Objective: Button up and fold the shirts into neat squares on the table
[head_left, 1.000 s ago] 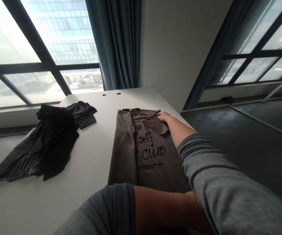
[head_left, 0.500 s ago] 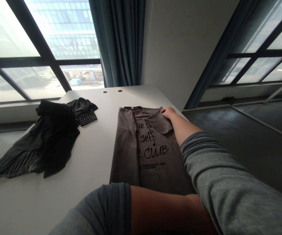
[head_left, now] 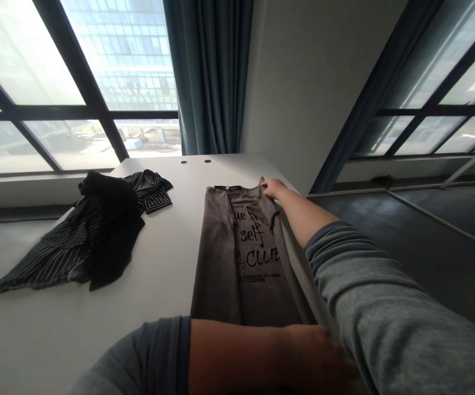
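A brown-grey T-shirt (head_left: 257,299) with dark lettering lies lengthwise on the white table, its left side folded inward over the print. At the far right shoulder, the fingers of my right hand (head_left: 273,188) are closed in a pinch on the fabric, which rises slightly there. The short sleeve lies across the front, and the shirt's right edge is lifted and turned inward. Crossing low over the near part of the shirt, my left arm ends in my left hand (head_left: 323,351) by the lower right edge. Shadow and blur hide its fingers.
A black garment (head_left: 111,230) and black striped clothing (head_left: 62,252) lie heaped on the left of the white table (head_left: 158,291). Two round holes mark the table's far end. Windows and a blue curtain (head_left: 208,77) stand behind; dark floor lies to the right.
My right hand has drawn the shirt's shoulder a little left, and the right edge has come inward, baring a strip of table. My left hand has shifted slightly. The view has tilted a little.
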The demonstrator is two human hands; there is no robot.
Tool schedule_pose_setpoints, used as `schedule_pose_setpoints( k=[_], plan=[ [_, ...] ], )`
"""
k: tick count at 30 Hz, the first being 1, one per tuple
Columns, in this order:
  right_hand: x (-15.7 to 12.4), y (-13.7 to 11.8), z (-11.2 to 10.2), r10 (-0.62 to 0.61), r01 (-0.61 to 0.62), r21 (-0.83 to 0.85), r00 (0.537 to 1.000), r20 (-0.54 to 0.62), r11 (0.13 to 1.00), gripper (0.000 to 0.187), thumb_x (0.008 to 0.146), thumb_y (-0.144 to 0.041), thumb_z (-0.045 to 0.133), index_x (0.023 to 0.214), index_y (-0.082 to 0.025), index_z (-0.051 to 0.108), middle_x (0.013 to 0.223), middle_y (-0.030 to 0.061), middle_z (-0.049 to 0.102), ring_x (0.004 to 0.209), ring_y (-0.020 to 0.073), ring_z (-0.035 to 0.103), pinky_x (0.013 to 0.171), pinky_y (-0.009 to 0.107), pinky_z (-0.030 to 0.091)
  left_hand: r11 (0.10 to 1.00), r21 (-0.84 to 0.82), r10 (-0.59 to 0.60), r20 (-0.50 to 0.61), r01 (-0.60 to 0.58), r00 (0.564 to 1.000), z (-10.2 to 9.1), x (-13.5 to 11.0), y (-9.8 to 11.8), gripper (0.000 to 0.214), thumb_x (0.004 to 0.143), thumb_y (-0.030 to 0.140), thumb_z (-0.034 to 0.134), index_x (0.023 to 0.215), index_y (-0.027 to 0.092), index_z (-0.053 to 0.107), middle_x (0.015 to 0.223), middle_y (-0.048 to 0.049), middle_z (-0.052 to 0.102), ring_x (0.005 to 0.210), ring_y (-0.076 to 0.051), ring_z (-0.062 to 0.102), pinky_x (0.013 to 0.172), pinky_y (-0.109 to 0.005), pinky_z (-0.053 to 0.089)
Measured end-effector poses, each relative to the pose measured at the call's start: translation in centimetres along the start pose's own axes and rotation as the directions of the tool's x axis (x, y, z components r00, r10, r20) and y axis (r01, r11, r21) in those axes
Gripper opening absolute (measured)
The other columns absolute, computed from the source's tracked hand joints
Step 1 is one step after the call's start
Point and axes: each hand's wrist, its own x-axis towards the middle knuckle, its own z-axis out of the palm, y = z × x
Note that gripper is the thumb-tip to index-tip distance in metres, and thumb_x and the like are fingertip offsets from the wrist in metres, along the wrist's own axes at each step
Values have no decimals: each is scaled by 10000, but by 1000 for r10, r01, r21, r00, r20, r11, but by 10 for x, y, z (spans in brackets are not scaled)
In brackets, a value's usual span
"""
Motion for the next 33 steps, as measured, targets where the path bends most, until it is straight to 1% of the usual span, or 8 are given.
schedule_pose_setpoints(
  k=[3, 7, 11, 18, 22, 26, 30, 33],
  plan=[
    [-2, -20, 0, -54, 55, -20, 998, 7, 998, 614, 711, -155, 724, 1320, -225, 752, 1344, 75, 729, 1202, 275, 677, 1003, 269, 507, 985, -105, 126, -116, -138, 985, 5, -12, 4, 220, 984, 395, 552, 1024, 385, 768, 1112, -60, 722, 869, -194, 699, 567, -319, 514],
    [-2, -47, 4, -111, 112, -36, 994, 13, 993, 625, 725, -180, 736, 1347, -241, 734, 1387, 75, 702, 1216, 281, 668, 1009, 274, 507, 990, -117, 69, -133, -85, 989, -11, -34, 5, 210, 997, 367, 568, 1024, 336, 774, 1070, -84, 714, 807, -187, 688, 498, -317, 476],
    [-4, -71, 16, -152, 153, -41, 988, 24, 987, 621, 769, -215, 727, 1389, -230, 705, 1436, 89, 664, 1252, 289, 652, 1046, 281, 494, 992, -120, 33, -90, -44, 995, -26, -55, 7, 209, 1002, 387, 583, 1047, 314, 773, 1044, -76, 705, 786, -180, 679, 484, -313, 464],
    [-13, -106, 59, -196, 199, -30, 977, 80, 980, 638, 878, -306, 650, 1509, -230, 593, 1556, 102, 563, 1356, 300, 586, 1130, 339, 458, 992, -127, 3, -54, -10, 999, -26, -79, 14, 209, 994, 382, 601, 895, 292, 762, 1030, -64, 699, 816, -180, 677, 511, -316, 464],
    [-15, -117, 79, -195, 198, -20, 974, 111, 980, 629, 938, -391, 588, 1547, -242, 543, 1617, 104, 493, 1435, 334, 507, 1194, 422, 405, 994, -113, -14, -69, 6, 998, -32, -95, 17, 181, 982, 374, 625, 907, 279, 760, 1000, -54, 697, 772, -169, 657, 502, -308, 453],
    [-18, -121, 93, -146, 148, -5, 980, 134, 989, 621, 1013, -499, 446, 1576, -242, 496, 1660, 116, 429, 1494, 370, 421, 1225, 564, 338, 995, -90, -40, -77, 33, 996, -37, -109, 17, 222, 987, 336, 623, 816, 247, 733, 924, -36, 684, 717, -149, 635, 497, -297, 438],
    [-24, -121, 109, -102, 100, 18, 981, 163, 995, 678, 1047, -564, 325, 1642, -242, 375, 1721, 105, 316, 1565, 344, 305, 1248, 630, 252, 994, -106, -37, -70, 29, 997, -36, -122, 17, 209, 981, 307, 633, 803, 245, 724, 880, -34, 677, 728, -151, 639, 517, -298, 437],
    [-28, -122, 120, -67, 63, 32, 984, 164, 998, 707, 1053, -599, 263, 1680, -273, 268, 1759, 82, 207, 1602, 338, 214, 1255, 684, 150, 991, -132, -42, -50, 35, 998, -34, -132, 19, 179, 971, 314, 652, 823, 245, 726, 897, -33, 682, 754, -158, 645, 529, -300, 442]
  ],
)
